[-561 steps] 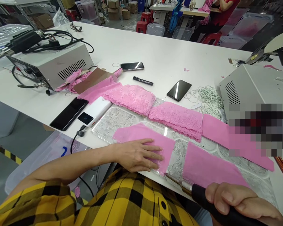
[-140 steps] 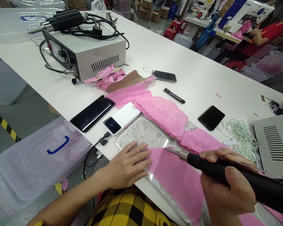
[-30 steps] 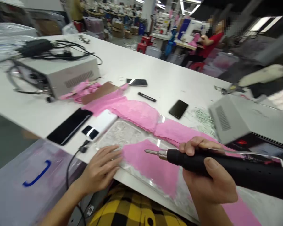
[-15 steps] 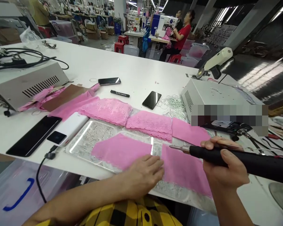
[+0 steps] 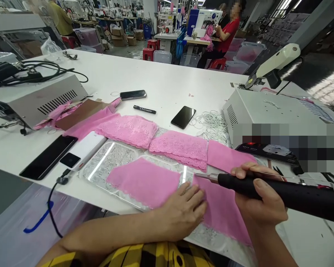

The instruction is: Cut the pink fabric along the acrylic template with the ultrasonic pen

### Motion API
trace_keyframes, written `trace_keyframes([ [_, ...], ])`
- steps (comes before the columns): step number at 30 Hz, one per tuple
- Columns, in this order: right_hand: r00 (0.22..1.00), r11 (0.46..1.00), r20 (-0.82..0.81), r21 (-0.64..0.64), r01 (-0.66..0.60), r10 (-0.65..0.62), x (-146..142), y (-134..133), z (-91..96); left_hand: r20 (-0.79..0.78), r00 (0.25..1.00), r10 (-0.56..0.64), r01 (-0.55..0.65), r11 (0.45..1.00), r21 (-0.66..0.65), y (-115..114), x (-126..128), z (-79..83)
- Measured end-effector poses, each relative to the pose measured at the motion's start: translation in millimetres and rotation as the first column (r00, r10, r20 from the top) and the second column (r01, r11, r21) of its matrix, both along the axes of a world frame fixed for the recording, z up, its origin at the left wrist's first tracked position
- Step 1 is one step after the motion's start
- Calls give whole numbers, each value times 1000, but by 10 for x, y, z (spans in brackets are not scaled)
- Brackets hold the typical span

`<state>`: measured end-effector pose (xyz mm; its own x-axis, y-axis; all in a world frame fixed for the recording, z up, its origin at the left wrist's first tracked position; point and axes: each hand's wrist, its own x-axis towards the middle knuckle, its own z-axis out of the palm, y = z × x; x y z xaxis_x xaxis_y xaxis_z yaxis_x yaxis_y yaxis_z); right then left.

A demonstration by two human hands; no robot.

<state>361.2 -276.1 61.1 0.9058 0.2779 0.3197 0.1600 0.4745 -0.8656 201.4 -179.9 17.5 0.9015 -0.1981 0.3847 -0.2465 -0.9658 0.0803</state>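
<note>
My right hand (image 5: 263,202) is wrapped round a thick black-handled tool (image 5: 247,186) with a thin pointed metal tip. The tip is at the upper left corner of a pink fabric piece (image 5: 225,211). My left hand (image 5: 185,211) lies palm down over the left edge of that piece, fingers stretched out and slightly bent. To its left is another pink fabric piece (image 5: 144,181), cut at an angle. Both pieces lie on a clear, glossy sheet (image 5: 100,168). Behind them are two folded pink lace pieces, one at left (image 5: 128,129) and one in the middle (image 5: 180,148), and a plain pink piece (image 5: 225,155).
A white power bank (image 5: 91,146) with a cable and a black phone (image 5: 48,157) lie at left. Farther back are two more phones, a marker (image 5: 144,109) and tangled white elastic (image 5: 211,126). Grey metal boxes (image 5: 267,111) flank the table. A person in red sits at a sewing machine.
My left hand has moved right, onto the edge of the right-hand pink piece. The tool tip has shifted slightly left to that piece's corner. The camera view has turned a little.
</note>
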Motion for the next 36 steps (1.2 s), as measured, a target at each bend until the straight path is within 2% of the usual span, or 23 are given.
trace_keyframes([
  [5, 999, 999, 17, -18, 39, -39, 16, -8, -8, -1, 1000, 1, -1, 1000, -25, 4, -1, 6],
  [14, 999, 999, 25, -22, 26, -26, -3, -6, 11, 1, 1000, -2, 2, 998, -66, -1, 11, 8],
  [21, 999, 999, 45, -38, 2, 0, 16, -18, -15, -3, 1000, 1, -1, 998, -69, 7, -6, 28],
  [30, 996, 995, 79, -87, 55, -48, -28, 11, 12, 5, 1000, -7, 7, 999, -50, 12, -1, 43],
  [32, 998, 997, 54, -60, 43, -40, -17, -13, 28, 19, 999, -38, 39, 998, -41, 14, -28, 76],
  [36, 1000, 999, 27, -34, -10, 10, -5, -110, 34, 44, 981, -189, 191, 980, -53, 24, -124, 107],
])
